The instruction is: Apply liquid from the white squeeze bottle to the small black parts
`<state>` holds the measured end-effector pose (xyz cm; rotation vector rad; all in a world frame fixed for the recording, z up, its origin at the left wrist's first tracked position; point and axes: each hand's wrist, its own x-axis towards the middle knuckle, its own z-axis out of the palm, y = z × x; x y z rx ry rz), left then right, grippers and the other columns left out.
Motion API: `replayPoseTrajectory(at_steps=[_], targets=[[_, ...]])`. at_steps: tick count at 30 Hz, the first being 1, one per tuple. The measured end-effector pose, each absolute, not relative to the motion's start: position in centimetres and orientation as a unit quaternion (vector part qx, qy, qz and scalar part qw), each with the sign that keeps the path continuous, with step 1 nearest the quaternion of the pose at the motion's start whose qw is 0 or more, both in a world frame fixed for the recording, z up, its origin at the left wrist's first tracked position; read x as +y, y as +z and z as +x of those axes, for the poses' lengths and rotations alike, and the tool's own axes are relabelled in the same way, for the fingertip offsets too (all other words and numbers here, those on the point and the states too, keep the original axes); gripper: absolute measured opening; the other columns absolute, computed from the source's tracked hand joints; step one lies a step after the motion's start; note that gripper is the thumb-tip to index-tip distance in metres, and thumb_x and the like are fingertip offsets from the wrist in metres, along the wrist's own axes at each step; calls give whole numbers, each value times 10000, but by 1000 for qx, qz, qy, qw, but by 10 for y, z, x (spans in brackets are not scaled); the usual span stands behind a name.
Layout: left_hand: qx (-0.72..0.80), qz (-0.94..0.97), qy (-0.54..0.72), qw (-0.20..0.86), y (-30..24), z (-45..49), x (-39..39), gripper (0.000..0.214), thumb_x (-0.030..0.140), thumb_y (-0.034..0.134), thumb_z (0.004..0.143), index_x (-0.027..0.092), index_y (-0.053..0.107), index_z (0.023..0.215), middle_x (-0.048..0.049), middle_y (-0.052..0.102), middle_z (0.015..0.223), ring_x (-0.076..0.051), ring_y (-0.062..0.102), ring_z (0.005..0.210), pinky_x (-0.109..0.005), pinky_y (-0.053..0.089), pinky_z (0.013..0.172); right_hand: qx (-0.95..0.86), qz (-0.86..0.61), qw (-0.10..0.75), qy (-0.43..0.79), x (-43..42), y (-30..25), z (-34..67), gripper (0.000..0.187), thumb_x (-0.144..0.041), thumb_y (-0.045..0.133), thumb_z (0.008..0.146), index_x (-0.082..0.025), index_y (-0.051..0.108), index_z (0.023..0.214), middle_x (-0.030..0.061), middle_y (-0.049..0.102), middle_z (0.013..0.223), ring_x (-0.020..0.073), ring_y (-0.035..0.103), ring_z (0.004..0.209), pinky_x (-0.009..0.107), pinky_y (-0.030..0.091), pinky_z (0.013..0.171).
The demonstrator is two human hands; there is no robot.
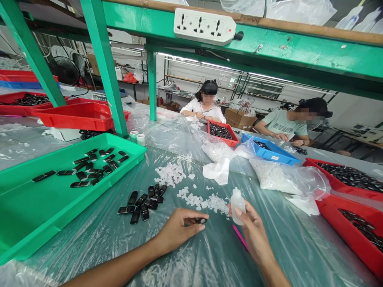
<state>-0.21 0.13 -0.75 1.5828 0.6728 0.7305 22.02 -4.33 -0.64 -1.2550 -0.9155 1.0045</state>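
Black part [201,220], bottle [238,208] held toward near edge of counter [215,251].
Left hand [177,230] pinches part; right hand [254,233] grips bottle.

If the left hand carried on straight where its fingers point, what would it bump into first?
From the left hand, the line seems to meet the small bottle in the right hand first, though one view leaves depth unclear.
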Motion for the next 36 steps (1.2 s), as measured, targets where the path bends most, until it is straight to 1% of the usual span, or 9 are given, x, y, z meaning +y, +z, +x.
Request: replayPoseTrajectory(at_steps=[2,5,8,13,17,21,25,31,36], targets=[[313,684,336,566,-5,-1,2,280,267,628,782,199,671,1050,-73,680,951,-209,606,827,-256,472,685,-422,-502,583,479,-49,-5,211,343,-394,586,788,-227,554,1085,-8,598,780,110,477,616,230,395,618],[344,695,362,518,-2,-1,3,232,246,654,756,197,695,979,-58,673,851,-181,582,731,-234,437,611,-452,-479,556,508,-56,-4,202,363,-415,541,812,-224,522,1120,-16,541,680,106,403,558,226,336,535],[346,704,387,485,0,-1,4,194,230,658,753,207,700,942,-43,649,809,-164,558,703,-221,405,582,-477,-492,525,505,-59,-1,198,337,-420,568,789,-240,514,1069,-15,541,671,122,431,595,226,333,547],[332,705,420,466,-1,-1,4,183,196,649,758,203,692,936,-44,628,818,-166,550,723,-234,418,631,-518,-522,490,468,-59,5,195,292,-423,608,750,-221,554,954,5,560,770,141,503,639,238,377,581],[329,709,413,468,-1,-2,3,199,175,624,769,211,686,955,-56,618,860,-182,564,771,-235,432,645,-526,-539,482,448,-59,9,192,298,-417,617,735,-208,575,945,20,570,789,155,513,636,252,404,581],[340,716,389,470,-2,-3,3,250,167,606,773,233,675,1005,-63,604,901,-190,572,791,-230,440,622,-549,-544,472,424,-60,13,191,277,-405,627,724,-209,598,917,20,580,790,161,513,652,242,398,578],[341,723,382,463,-3,-3,4,267,162,598,776,242,673,1020,-61,603,894,-190,574,789,-227,436,611,-559,-546,465,416,-60,12,192,272,-407,628,724,-210,596,910,13,572,777,157,501,655,229,385,571],[349,731,366,459,0,-3,3,277,164,591,783,264,666,1030,-50,600,894,-181,574,783,-208,405,565,-538,-571,468,407,-58,8,193,302,-425,637,709,-216,606,924,33,605,822,174,542,678,231,416,577],[350,731,368,457,1,-4,2,275,152,587,782,261,672,1020,-45,598,881,-175,576,774,-208,400,568,-537,-574,471,401,-58,8,192,305,-431,636,704,-210,616,913,42,617,823,182,555,674,238,425,571]])
